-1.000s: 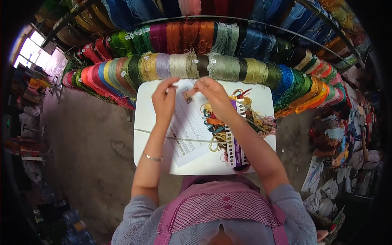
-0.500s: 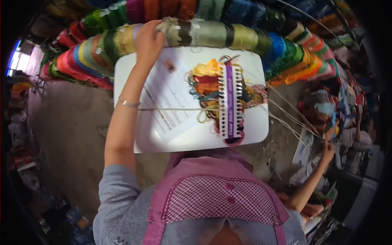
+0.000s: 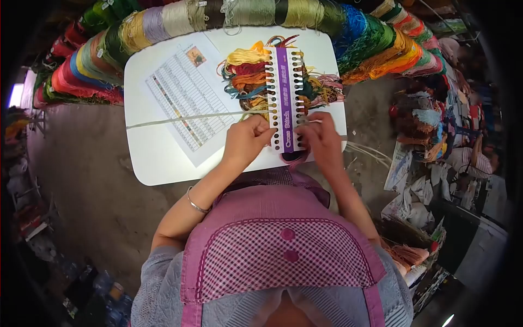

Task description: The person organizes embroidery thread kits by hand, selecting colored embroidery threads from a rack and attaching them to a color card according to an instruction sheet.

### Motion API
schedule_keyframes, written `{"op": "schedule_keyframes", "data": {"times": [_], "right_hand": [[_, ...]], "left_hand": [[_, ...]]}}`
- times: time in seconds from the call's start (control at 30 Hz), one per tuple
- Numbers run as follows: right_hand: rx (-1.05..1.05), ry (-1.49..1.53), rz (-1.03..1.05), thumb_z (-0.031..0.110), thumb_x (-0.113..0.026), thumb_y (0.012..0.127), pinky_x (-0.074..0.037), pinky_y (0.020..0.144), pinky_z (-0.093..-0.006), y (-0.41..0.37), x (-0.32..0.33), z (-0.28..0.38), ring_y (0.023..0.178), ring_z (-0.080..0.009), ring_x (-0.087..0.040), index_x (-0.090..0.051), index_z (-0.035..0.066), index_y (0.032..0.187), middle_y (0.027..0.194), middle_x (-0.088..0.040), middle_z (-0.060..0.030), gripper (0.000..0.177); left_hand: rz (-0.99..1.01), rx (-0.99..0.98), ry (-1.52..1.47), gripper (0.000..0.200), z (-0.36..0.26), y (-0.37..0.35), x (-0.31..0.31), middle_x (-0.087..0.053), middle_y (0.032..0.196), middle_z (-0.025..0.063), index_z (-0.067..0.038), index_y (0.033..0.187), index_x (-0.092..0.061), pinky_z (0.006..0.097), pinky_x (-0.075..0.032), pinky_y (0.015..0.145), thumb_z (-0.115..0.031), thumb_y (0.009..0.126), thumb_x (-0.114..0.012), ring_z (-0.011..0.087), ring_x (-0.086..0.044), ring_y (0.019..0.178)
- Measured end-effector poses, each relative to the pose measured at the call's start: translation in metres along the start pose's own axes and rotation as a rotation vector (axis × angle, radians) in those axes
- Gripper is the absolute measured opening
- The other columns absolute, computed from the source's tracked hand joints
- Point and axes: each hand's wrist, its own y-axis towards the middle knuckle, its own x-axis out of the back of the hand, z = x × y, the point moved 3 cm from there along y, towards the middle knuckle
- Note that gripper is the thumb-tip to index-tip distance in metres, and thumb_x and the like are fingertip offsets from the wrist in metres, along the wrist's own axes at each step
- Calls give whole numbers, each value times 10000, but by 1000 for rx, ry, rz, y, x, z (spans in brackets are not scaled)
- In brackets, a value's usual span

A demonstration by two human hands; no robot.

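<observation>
A white and purple thread card (image 3: 282, 87) lettered "Cross Stitch" lies on a white board (image 3: 155, 169), with holes down both long edges. Coloured floss bundles (image 3: 246, 76) hang through the upper holes. At the card's lower left edge, my left hand (image 3: 246, 140) is closed in a pinch; what is between its fingertips is hidden. My right hand (image 3: 323, 143) pinches at the lower right edge, its fingers bent over the holes. A pale thread (image 3: 185, 118) crosses the board to the card, and pale strands (image 3: 368, 151) trail off to the right beyond my right hand.
A printed colour chart (image 3: 188, 103) lies under the pale thread. Along the board's far edge runs a thick rack of coloured thread hanks (image 3: 250, 13). More yarn bundles (image 3: 425, 122) and papers (image 3: 400, 166) are at the right. Concrete floor (image 3: 81, 147) shows at left.
My left hand has come down from the hanks at the far edge to the card's left side. My right hand has come in from far right to the card's right side.
</observation>
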Motion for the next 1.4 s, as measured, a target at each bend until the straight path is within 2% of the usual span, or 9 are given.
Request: {"op": "schedule_keyframes", "data": {"times": [0.17, 0.37, 0.6, 0.67, 0.9, 1.07, 1.2, 1.33, 1.4], "right_hand": [[-91, 187, 58, 75, -603, 929, -439, 597, -206, 14, -26, -27, 681, -59, -575, -625, 16, 1003, 826, -687, -32, 97], [441, -370, -51, 39, -694, 825, -470, 611, -255, 7, -35, -9, 638, -153, -587, -660, 20, 947, 787, -618, -55, 129], [35, -181, 141, 117, -762, 809, -425, 584, -194, 2, -29, -15, 665, -27, -509, -583, 20, 1066, 780, -568, 25, 328], [40, -158, 120, 110, -759, 811, -430, 592, -190, 3, -29, -15, 669, -29, -514, -578, 20, 1079, 786, -578, 23, 335], [24, -20, 141, 48, -743, 808, -451, 647, -181, 14, -25, -20, 716, -33, -547, -563, 21, 1130, 849, -636, -7, 370], [66, -75, 114, 8, -735, 777, -409, 604, -188, 18, -25, -23, 662, -33, -474, -522, 23, 1171, 812, -558, 16, 447], [143, -191, 29, -5, -753, 683, -353, 552, -202, 12, -30, -11, 614, -49, -392, -463, 44, 1211, 779, -431, 31, 605], [205, -298, 40, -3, -755, 685, -365, 544, -222, 18, -32, -9, 621, -70, -419, -451, 48, 1204, 772, -420, 13, 603], [239, -349, 67, 0, -745, 710, -399, 566, -230, 25, -32, -14, 633, -85, -448, -453, 34, 1197, 735, -436, 3, 569]], "left_hand": [[-36, -5, -199, 245, -1, -7, -9, -650, 666, 59, -5, 1065, -661, 253, -480, 544, -40, 825, -696, 90, -632, 601], [-61, -123, -166, 260, -13, -16, -10, -653, 799, 97, 27, 1165, -631, 257, -529, 596, 3, 915, -563, 131, -663, 665], [19, -112, -8, 128, -14, 3, -7, -661, 783, 88, 60, 956, -652, 256, -540, 592, -31, 912, -574, 146, -655, 650], [132, 73, -329, 126, 1, 11, -17, -666, 747, 58, 47, 913, -666, 250, -538, 584, -54, 908, -590, 122, -645, 663], [-39, 25, -435, 126, 1, 4, -3, -662, 679, 79, 32, 828, -678, 298, -505, 515, -85, 838, -632, 153, -647, 564], [261, 240, -1075, 196, -16, 0, -3, -657, 714, 57, 29, 1018, -671, 238, -459, 502, -34, 880, -547, 119, -605, 551], [304, 83, -149, 184, -31, 12, -9, -637, 669, 57, -46, 992, -665, 271, -467, 509, -163, 913, -547, 145, -623, 559], [361, -9, 133, 143, -22, 24, -2, -633, 695, 61, -67, 901, -641, 302, -483, 570, -205, 891, -603, 149, -618, 615], [256, -309, 41, 201, -22, 25, 22, -598, 703, 57, -71, 842, -604, 311, -476, 618, -262, 864, -662, 148, -564, 642]]}}
